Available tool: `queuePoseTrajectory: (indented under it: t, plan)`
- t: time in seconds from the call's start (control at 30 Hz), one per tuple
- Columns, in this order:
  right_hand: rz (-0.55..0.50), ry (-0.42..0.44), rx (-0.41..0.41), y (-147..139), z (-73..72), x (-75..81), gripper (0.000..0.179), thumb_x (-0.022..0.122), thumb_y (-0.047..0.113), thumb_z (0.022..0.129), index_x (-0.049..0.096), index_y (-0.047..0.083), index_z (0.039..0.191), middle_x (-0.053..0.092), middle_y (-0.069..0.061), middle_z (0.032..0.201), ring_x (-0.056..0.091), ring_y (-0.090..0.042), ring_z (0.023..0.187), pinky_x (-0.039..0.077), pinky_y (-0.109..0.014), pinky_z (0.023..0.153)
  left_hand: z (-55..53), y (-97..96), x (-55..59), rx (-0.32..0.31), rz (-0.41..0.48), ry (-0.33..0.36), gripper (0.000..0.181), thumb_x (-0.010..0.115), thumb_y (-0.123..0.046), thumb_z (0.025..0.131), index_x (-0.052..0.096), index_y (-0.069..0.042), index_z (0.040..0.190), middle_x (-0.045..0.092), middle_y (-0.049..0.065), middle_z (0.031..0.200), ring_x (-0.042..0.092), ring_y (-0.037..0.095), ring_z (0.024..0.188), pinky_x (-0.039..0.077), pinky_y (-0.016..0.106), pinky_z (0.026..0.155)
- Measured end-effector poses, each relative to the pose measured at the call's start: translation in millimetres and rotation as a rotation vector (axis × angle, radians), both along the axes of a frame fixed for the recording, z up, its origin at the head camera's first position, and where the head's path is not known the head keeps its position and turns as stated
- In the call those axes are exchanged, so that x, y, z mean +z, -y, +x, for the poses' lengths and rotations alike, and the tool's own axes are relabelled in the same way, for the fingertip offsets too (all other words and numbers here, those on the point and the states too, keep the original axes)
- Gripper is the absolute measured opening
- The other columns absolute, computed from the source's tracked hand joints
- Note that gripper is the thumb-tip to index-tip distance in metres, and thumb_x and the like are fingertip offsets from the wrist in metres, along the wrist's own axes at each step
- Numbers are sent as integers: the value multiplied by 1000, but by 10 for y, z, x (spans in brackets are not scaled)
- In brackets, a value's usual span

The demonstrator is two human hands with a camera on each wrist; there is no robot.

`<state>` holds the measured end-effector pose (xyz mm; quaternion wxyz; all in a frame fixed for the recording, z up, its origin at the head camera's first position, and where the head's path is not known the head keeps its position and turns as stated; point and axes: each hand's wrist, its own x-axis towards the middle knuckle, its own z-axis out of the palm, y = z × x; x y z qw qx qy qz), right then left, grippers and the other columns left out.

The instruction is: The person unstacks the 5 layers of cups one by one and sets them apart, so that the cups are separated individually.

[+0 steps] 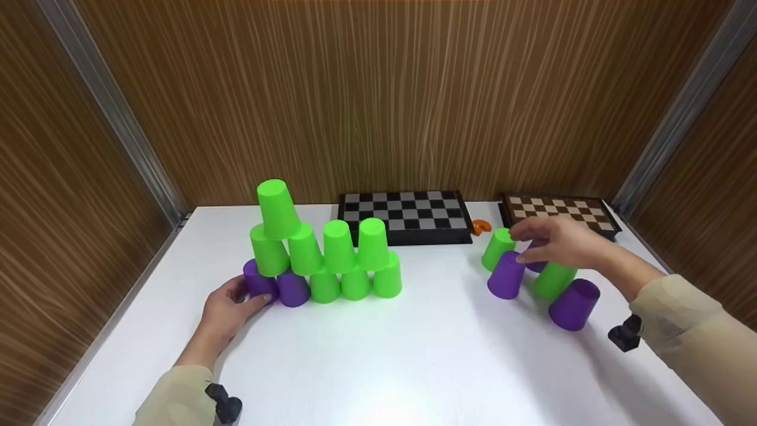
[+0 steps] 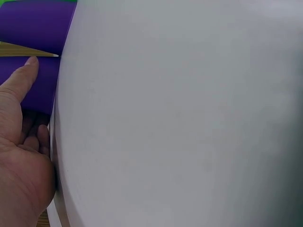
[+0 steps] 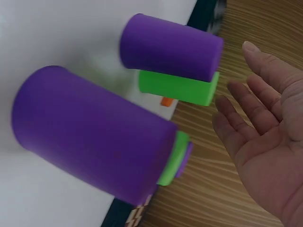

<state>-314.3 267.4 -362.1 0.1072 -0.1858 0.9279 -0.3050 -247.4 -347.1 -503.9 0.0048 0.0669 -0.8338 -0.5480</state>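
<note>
A stepped wall of upside-down cups stands left of the middle. In its bottom row are two purple cups and three green cups. Green cups make up the second row, and a single green cup tops the left end. My left hand holds the leftmost purple cup between thumb and fingers; the left wrist view shows the thumb against its side. Over the loose cups at the right hovers my right hand, fingers loosely spread and holding nothing. Nearest it are a purple cup and a green cup.
Another purple cup stands at the front of the loose group. Behind lie a black-and-grey chessboard, a small orange object and a brown checkered board. Wood-grain panels enclose the white table.
</note>
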Motion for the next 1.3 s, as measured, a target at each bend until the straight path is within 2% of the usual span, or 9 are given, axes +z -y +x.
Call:
queuePoseTrajectory:
  t: [0.13, 0.27, 0.43, 0.6, 0.77, 0.97, 1.3]
  plan:
    - [-9, -30, 22, 162, -2, 267, 53, 82, 25, 96, 63, 8, 142, 66, -18, 143, 61, -40, 134, 50, -62, 112, 1, -18, 4, 7, 0, 1, 84, 82, -23, 96, 37, 8, 159, 41, 29, 162, 35, 42, 154, 30, 46, 129]
    - [-37, -84, 34, 467, -6, 574, 50, 79, 31, 99, 64, 13, 143, 67, -12, 142, 60, -35, 135, 50, -61, 112, -14, -45, 0, 18, 7, -12, 82, 83, -22, 95, 39, 9, 158, 43, 30, 161, 37, 43, 153, 31, 46, 129]
    - [-98, -164, 57, 1019, -37, 860, 48, 78, 36, 99, 65, 16, 142, 69, -3, 136, 63, -26, 129, 53, -53, 111, -51, -82, -10, 26, 18, -41, 79, 83, -19, 95, 41, 9, 156, 44, 29, 160, 38, 42, 152, 32, 46, 129]
    - [-173, -209, 126, 1643, -50, 1019, 51, 79, 36, 99, 63, 16, 143, 68, 0, 134, 63, -19, 126, 54, -43, 111, -69, -131, -27, 25, 27, -53, 78, 83, -17, 94, 42, 9, 156, 44, 30, 159, 39, 43, 152, 32, 45, 129]
    - [-233, -217, 180, 2198, -75, 1071, 53, 79, 38, 98, 62, 16, 144, 68, 2, 134, 63, -14, 124, 53, -34, 111, -52, -176, -30, 15, 31, -47, 78, 83, -20, 94, 44, 8, 155, 45, 29, 160, 38, 42, 153, 31, 45, 129]
    - [-277, -203, 198, 2765, -137, 992, 56, 80, 38, 98, 61, 16, 146, 67, 2, 136, 63, -10, 122, 53, -26, 106, -50, -203, -20, 9, 7, -46, 75, 82, -20, 95, 45, 7, 155, 46, 29, 159, 39, 42, 152, 31, 46, 129]
    - [-361, -104, 144, 3362, -176, 775, 65, 79, 40, 98, 55, 16, 154, 63, -2, 145, 60, -14, 130, 53, -30, 108, -31, -222, 6, 2, 10, -34, 76, 81, -21, 95, 45, 5, 156, 46, 27, 160, 39, 42, 152, 33, 45, 128]
